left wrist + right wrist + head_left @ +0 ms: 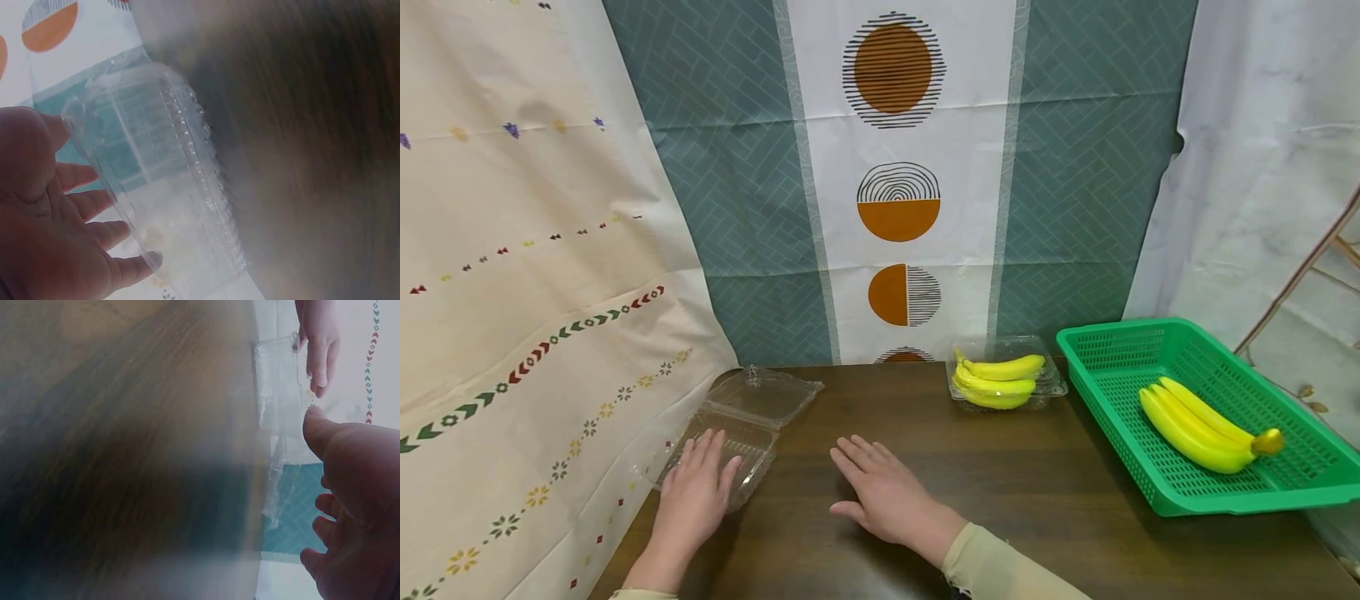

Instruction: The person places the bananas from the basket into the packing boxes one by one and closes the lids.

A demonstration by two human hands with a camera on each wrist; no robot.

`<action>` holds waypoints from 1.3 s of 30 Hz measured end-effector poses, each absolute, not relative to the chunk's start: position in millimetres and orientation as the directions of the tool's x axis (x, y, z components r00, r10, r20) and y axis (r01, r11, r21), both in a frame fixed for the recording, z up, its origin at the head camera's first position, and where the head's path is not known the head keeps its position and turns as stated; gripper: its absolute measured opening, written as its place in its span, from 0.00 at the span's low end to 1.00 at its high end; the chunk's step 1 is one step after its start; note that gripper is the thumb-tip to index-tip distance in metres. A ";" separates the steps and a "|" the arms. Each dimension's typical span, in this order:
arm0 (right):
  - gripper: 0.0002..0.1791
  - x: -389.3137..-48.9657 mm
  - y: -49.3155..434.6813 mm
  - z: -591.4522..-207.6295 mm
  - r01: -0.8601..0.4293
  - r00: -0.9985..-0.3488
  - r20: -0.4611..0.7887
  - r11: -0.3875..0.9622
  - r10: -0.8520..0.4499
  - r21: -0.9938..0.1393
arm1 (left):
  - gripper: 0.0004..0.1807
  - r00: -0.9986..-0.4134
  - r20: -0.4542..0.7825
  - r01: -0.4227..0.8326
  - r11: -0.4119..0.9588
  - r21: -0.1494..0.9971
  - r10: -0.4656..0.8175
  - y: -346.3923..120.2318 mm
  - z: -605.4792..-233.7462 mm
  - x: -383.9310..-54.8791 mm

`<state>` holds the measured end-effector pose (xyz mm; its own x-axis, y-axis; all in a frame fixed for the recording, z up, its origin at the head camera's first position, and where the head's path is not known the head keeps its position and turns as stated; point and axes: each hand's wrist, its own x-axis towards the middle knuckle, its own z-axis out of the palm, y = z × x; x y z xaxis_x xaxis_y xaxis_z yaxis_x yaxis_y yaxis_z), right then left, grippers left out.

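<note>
An open, clear plastic clamshell box (pixel 754 454) stands at the left of the brown table, its lid (pixel 767 393) folded back toward the wall. Over its near part is my left hand (pixel 694 492), palm down, fingers extended. In the left wrist view the fingers (pixel 94 203) line up along the box's rim (pixel 115 187); whether they touch it I cannot tell. My right hand (pixel 883 492) hovers flat to the right of the box, fingers straight, holding nothing. The right wrist view shows its thumb (pixel 320 432) apart from the other fingers.
At the back stands a closed clear box with bananas (pixel 996 383) inside. To its right, a green plastic basket (pixel 1108 433) holds more bananas (pixel 1198 425). Patterned cloth (pixel 902 142) hangs behind the table (pixel 1000 483), and a cream cloth (pixel 550 333) borders the left side.
</note>
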<state>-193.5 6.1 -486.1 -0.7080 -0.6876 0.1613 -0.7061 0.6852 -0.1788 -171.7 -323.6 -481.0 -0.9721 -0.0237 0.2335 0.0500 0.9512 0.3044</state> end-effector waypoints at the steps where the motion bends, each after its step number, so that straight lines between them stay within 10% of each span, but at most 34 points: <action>1: 0.43 -193.4 4.8 -485.7 -0.708 -0.706 0.162 0.683 -0.689 -0.180 | 0.37 -0.973 0.229 0.044 0.951 0.306 -0.028 -325.0 -481.2 -171.8; 39: 0.43 -185.6 -44.6 -482.2 -0.774 -0.633 0.143 0.624 -0.761 -0.108 | 0.38 -0.978 0.176 -0.053 0.946 0.320 -0.114 -358.6 -487.2 -163.8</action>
